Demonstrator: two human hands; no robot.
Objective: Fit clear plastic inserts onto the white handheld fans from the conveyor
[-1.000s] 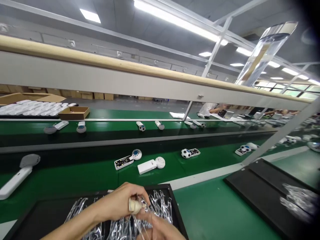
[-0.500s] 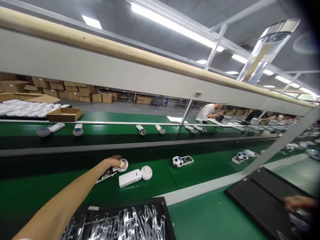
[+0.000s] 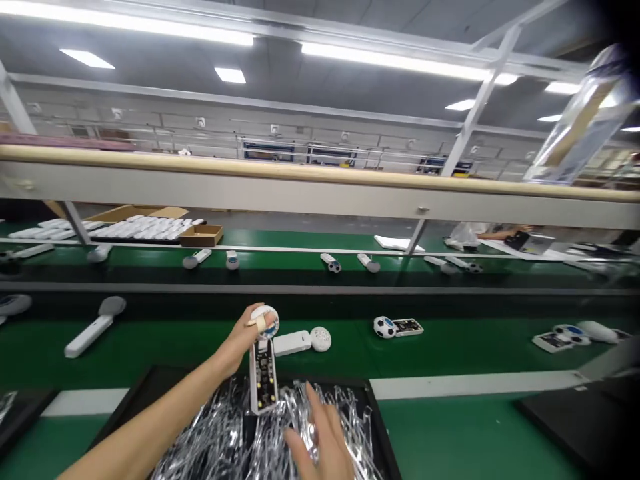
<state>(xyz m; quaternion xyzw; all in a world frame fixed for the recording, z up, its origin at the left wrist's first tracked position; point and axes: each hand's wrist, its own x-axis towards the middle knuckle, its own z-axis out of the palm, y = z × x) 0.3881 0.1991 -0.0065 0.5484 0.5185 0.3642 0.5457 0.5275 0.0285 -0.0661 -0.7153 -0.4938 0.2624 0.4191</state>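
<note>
My left hand (image 3: 245, 337) is closed round the head of a white handheld fan (image 3: 263, 377). The fan's handle hangs downward with its casing off, so the circuit board faces me. A beige cover wraps a fingertip of that hand. My right hand (image 3: 323, 437) reaches in from the bottom with its fingers apart and nothing between them. Under it lies a black tray (image 3: 385, 433) full of clear plastic pieces (image 3: 210, 433), blurred by motion. Just behind the held fan, another white fan (image 3: 295, 343) lies on the green conveyor belt (image 3: 345, 360).
A soccer-ball-patterned fan (image 3: 385, 327) lies open on the belt to the right, a white fan (image 3: 95, 330) to the left. A raised rail (image 3: 300, 193) crosses ahead. Behind it stand more fans, a cardboard box (image 3: 201, 235) and, at the right, a person's arm (image 3: 500, 233).
My left hand has lifted the open fan off the belt and brought it over the tray. My right hand has come from the far right to above the clear pieces. The view has turned left.
</note>
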